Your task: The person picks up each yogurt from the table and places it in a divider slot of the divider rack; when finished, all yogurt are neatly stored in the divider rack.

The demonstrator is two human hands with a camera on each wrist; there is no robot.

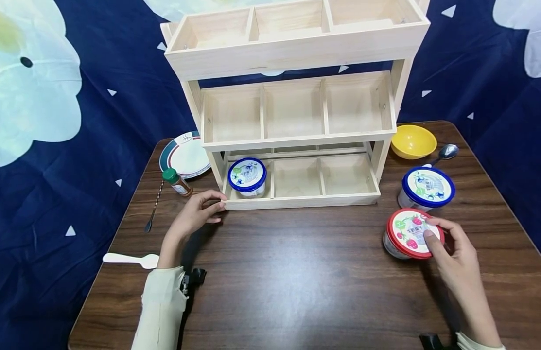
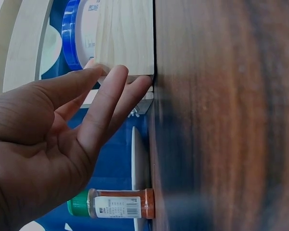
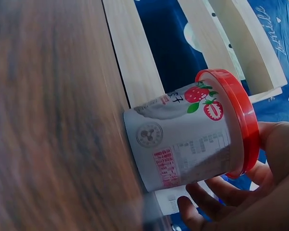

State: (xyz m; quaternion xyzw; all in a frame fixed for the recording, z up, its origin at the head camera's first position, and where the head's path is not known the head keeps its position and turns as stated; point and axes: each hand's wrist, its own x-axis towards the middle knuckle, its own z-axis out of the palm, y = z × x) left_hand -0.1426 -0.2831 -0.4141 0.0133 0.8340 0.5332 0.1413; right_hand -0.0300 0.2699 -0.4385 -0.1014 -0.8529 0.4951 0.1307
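On the right, my right hand (image 1: 460, 260) holds a round white tub with a red, strawberry-printed lid (image 1: 412, 233); thumb and index finger lie over the lid. In the right wrist view the tub (image 3: 183, 139) is close to the tabletop, with other fingers by its side. Just behind it is a tub with a blue lid (image 1: 429, 187). My left hand (image 1: 193, 216) pinches the lower left front corner of the wooden shelf (image 1: 296, 201) between thumb and index finger. Another blue-lidded tub (image 1: 247, 176) sits in the left compartment of the bottom tier.
Left of the shelf are a rimmed plate (image 1: 187, 158), a green-capped spice bottle (image 1: 177, 182), a thin twisted-handle spoon (image 1: 154, 206) and a white plastic spoon (image 1: 130, 259). A yellow bowl (image 1: 413, 141) and a metal spoon (image 1: 445, 153) stand at the back right.
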